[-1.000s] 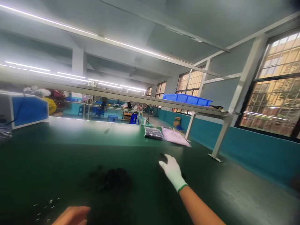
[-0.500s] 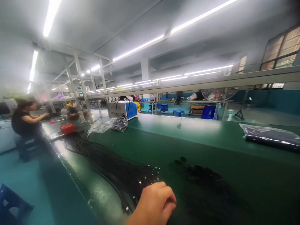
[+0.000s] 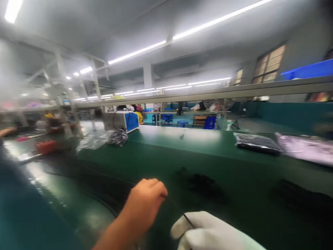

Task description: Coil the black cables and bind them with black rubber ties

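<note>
Head view: gloved right hand newly in.

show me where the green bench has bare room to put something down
Bare green bench runs between the blue box and the dark bag. Another patch lies between the small dark heap and the blurred heap. It is crowded by the cable bundle at the left hand and right hand, which pinch a thin cable.

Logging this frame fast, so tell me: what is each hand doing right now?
Left hand: bare, closed in a pinch on a thin black cable.
Right hand: white-gloved, curled shut on the same thin black cable.
</note>
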`<state>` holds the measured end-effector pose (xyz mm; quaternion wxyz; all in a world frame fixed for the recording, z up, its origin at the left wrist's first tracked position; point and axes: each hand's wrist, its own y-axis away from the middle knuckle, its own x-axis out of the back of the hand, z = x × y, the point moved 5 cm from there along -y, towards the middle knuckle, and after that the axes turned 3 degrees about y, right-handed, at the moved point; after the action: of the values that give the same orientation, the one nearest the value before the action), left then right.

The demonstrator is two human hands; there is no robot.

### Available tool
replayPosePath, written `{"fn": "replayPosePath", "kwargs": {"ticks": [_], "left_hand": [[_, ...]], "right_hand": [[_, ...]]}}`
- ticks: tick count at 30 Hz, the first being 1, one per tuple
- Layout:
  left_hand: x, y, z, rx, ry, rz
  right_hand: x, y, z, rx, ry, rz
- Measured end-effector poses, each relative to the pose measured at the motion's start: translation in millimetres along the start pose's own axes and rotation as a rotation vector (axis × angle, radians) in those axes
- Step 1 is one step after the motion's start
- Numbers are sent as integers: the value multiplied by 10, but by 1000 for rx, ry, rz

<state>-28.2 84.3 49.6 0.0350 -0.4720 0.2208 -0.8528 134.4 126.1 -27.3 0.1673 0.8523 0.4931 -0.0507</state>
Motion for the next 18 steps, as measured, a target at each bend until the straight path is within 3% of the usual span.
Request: {"fn": "replayPosePath", "kwargs": {"ticks": [3,6,13,15,18], "left_hand": [[-84,-75,147,-9,127,-176],[-243,-111,202,-14,177,-252],[-426,-298,386,-89,220,-235],[-526,-333,321,-156,222,-201],[-690,-304,-47,-147,102,-52]], "right_hand": [[-207,-82,176,-14,-249,-108],[-221,-108,277,48,-390,-191],[-187,48,154,131,-216,-153],[-148,137,97,166,-248,-145],[1,321,-55,286,-436,-131]]}}
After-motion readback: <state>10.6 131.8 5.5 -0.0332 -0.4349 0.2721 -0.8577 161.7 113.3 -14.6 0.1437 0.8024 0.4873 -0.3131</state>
